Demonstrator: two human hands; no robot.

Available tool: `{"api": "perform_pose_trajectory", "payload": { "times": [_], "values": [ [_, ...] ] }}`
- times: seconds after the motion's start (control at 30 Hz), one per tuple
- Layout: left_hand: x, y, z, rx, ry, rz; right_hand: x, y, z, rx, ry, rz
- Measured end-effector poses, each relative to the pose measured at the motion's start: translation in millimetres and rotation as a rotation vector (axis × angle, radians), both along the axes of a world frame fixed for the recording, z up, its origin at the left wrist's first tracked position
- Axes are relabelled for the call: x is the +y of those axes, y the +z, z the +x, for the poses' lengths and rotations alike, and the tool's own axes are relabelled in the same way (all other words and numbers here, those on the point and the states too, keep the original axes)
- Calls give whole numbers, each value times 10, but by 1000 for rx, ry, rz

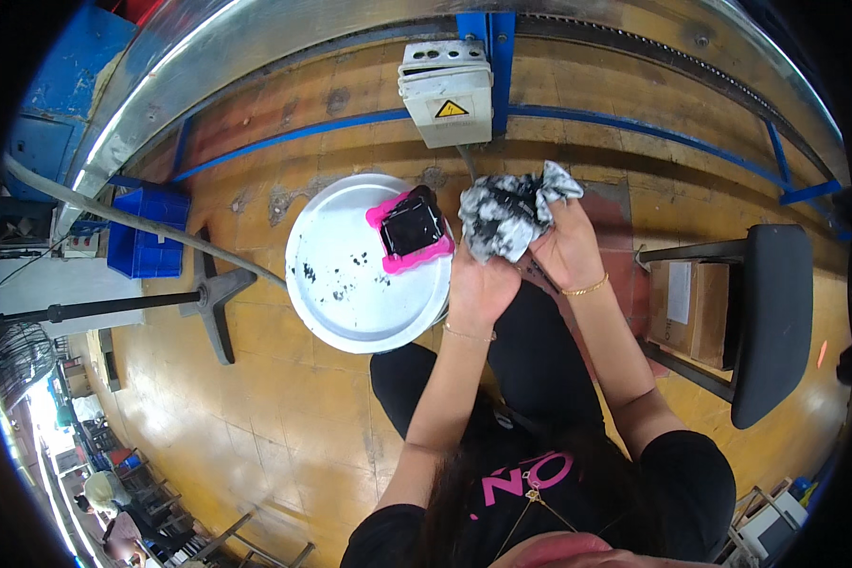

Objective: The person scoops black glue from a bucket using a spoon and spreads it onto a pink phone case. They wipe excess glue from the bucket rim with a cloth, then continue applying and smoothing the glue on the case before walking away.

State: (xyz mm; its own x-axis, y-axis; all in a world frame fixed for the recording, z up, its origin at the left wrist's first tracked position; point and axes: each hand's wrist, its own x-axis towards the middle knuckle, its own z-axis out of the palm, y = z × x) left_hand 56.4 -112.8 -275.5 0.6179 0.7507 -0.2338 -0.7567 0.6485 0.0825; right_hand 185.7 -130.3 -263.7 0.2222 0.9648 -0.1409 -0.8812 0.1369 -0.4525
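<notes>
A crumpled white cloth (507, 217), blotched with black stains, is held up between my two hands. My left hand (483, 284) supports its lower edge, the fingers mostly hidden behind the fabric. On the other side my right hand (570, 239) grips the cloth, its fingertips covered by the folds. Just left of the cloth stands a round, pale metal-looking basin or tray (327, 310), dotted with black specks. Inside it, toward the right rim, rests a bright pink piece (388, 248) with a wavy edge, and a glossy black rectangular block (413, 225) sits on it.
A grey electrical box (448, 99) hangs on a blue frame (504, 76) ahead. At right is a black chair (772, 327) beside a cardboard box (689, 301). A blue bin (147, 232) and a dark stand base (212, 295) are at left. Far lower left, people sit or bend.
</notes>
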Motion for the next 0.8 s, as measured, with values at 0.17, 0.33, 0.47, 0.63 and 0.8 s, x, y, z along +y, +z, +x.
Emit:
{"api": "perform_pose_trajectory", "payload": {
  "times": [0.17,0.33,0.47,0.63,0.8],
  "values": [
    [26,19,-1,-78,28,17,-28,-101,-6,-164,30,-28],
    [38,-133,-116,107,49,-43,-11,-220,-14,-988,-96,-18],
    [65,50,-174,4,-89,62,-22,-125,10,-1454,-240,-25],
    [40,182,-151,52,-97,-15,-133,-56,129,-1275,-115,6],
    [54,98,-173,-114,-146,138,-242,221,-32,-1520,-213,30]
  ]
}}
